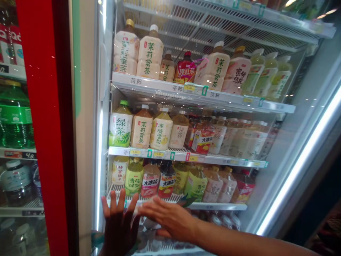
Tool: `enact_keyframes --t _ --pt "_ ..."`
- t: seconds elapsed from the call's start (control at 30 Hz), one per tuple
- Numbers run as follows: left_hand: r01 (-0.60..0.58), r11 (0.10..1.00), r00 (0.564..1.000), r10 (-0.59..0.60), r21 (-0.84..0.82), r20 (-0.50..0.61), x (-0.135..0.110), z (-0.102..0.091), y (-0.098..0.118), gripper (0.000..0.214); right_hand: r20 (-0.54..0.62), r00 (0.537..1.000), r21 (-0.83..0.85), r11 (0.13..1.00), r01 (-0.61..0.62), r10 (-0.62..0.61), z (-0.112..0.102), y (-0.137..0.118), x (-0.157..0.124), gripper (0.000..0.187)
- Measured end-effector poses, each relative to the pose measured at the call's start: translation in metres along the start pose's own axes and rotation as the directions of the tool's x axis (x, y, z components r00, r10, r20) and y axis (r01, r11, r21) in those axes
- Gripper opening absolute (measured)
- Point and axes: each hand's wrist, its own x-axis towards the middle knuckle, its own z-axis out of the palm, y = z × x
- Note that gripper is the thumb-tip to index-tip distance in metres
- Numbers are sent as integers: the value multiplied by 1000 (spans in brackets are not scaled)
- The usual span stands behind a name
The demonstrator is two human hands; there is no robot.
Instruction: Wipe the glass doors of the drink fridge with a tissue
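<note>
My left hand (119, 222) is raised at the lower left, palm away, with its fingers spread and nothing in them. Reaching in from the right, my right hand (172, 217) has its fingers stretched out flat toward the left one. The fingertips of both overlap in view; whether they touch is unclear. Both hands are in front of a lit drinks cooler with what looks like a glass front, marked by faint reflections. Nearest behind them on a lower shelf stand a green tea bottle (134, 177), a pink-labelled tea bottle (150, 179) and a red-and-yellow-labelled tea bottle (167, 179).
Upper shelves hold several more tea bottles, including a white-capped jasmine tea bottle (150, 53) and a green-capped bottle (121, 124). Price tags line the shelf edge (223, 160). A red post (39, 124) separates another cooler with a large green bottle (15, 117). A bright light strip (298, 167) runs along the right.
</note>
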Motion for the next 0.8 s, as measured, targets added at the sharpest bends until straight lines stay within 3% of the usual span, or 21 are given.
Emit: enact_keyframes --t 0.07,0.13,0.2,0.3,0.37,0.47,0.53,0.57,0.7,0.8 --pt "12 1000 1000 -11 -6 23 3 7 9 76 49 986 -329 930 166 -158 -26 10 10 60" --pt "16 999 998 -14 -28 59 0 17 21 76 -19 971 -638 750 172 -239 -33 25 3 73" --pt "9 999 996 -4 -54 92 -8 27 32 74 -84 957 -758 641 119 -277 -18 42 -30 72" --pt "-10 998 989 19 -61 145 -19 39 44 69 75 944 -787 563 254 -321 15 63 -87 58" --pt "-2 998 986 12 -55 167 -23 43 47 68 106 941 -793 543 276 -323 22 67 -99 56" --pt "29 999 984 -22 -42 175 -22 45 49 70 -168 950 -798 602 26 -265 14 61 -78 72" --pt "47 998 983 -41 -32 180 -22 44 53 73 -352 917 -743 651 -153 -187 16 59 -69 81" --pt "51 998 982 -44 -32 186 -22 44 55 74 -388 907 -724 663 -190 -165 23 60 -73 82" --pt "-37 996 978 52 -75 202 -36 48 69 75 -277 941 -753 652 -85 -197 69 74 -130 77" --pt "-112 988 966 132 -103 222 -47 52 78 71 -237 952 -766 640 -60 -194 69 80 -139 75"
